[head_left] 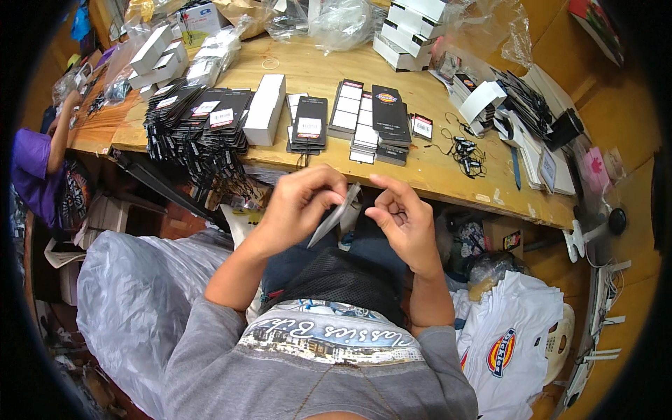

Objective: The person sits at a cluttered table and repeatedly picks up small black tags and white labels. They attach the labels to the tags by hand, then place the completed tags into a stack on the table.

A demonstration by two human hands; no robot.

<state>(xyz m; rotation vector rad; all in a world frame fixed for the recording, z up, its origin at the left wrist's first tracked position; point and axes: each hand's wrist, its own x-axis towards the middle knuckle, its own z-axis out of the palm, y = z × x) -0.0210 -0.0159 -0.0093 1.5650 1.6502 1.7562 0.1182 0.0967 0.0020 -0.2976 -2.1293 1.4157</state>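
Observation:
Above my lap, just off the table's front edge, my left hand (301, 203) pinches a thin hang tag (329, 222) between thumb and fingers. The tag is tilted and seen nearly edge-on. My right hand (413, 231) is close to its right side, index finger and thumb apart, the other fingers curled around something small and dark. On the table ahead stand stacks of black hang tags (389, 108), some with white stickers (345, 108). A small tag (422, 126) lies to their right, near a loose heap of black tag strings (465, 155).
Corded black tags (199, 119) pile at the left, beside a white box (266, 108). More white boxes (407, 35) and plastic bags (343, 24) line the back. Folded white shirts (514, 336) are at lower right, a large plastic sack (133, 294) at left. Another person (38, 164) sits far left.

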